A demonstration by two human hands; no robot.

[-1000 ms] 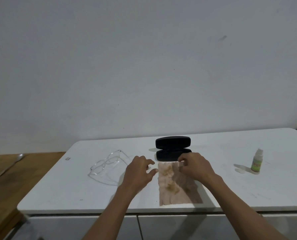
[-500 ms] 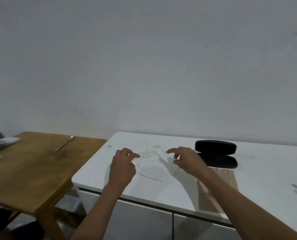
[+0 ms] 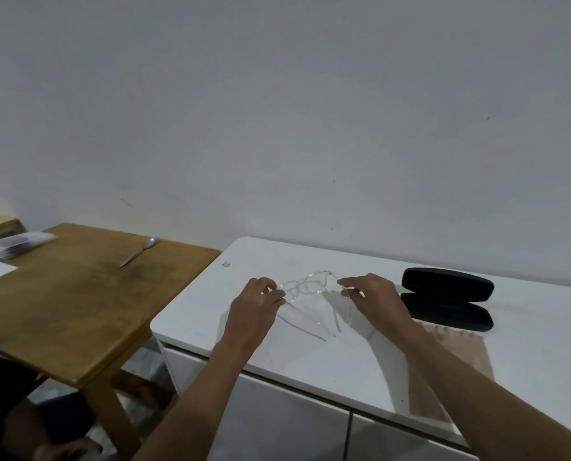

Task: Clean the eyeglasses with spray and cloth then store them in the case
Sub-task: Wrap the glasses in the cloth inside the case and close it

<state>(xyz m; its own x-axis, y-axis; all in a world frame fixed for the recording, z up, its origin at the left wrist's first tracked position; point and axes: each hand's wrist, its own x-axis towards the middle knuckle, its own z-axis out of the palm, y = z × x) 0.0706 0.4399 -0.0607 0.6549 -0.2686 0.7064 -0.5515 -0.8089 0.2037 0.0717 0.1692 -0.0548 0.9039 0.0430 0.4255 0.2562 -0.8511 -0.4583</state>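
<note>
The clear, transparent-framed eyeglasses [image 3: 305,287] sat on the white countertop [image 3: 310,357], temples unfolded and trailing toward the near edge. The left hand [image 3: 254,311] had its thumb and curled fingers pinched on the left end of the frame, and the right hand [image 3: 374,301] pinched the right end in the same way — both hands gripped the glasses by the hinge corners, though whether the frame was lifted clear of the surface could not be told. Just to the right of the right hand lay the black oval hard-shell glasses case [image 3: 447,297], hinged open with the lid standing behind the tray; nothing could be seen inside it. A pale pinkish-brown cleaning cloth [image 3: 457,354] lay flat in front of the case, partly covered by the right forearm. To the left — well apart from the counter's items — a worn wooden table [image 3: 78,301] carried a metal spoon [image 3: 138,251] and a stack of papers [image 3: 14,244].
</note>
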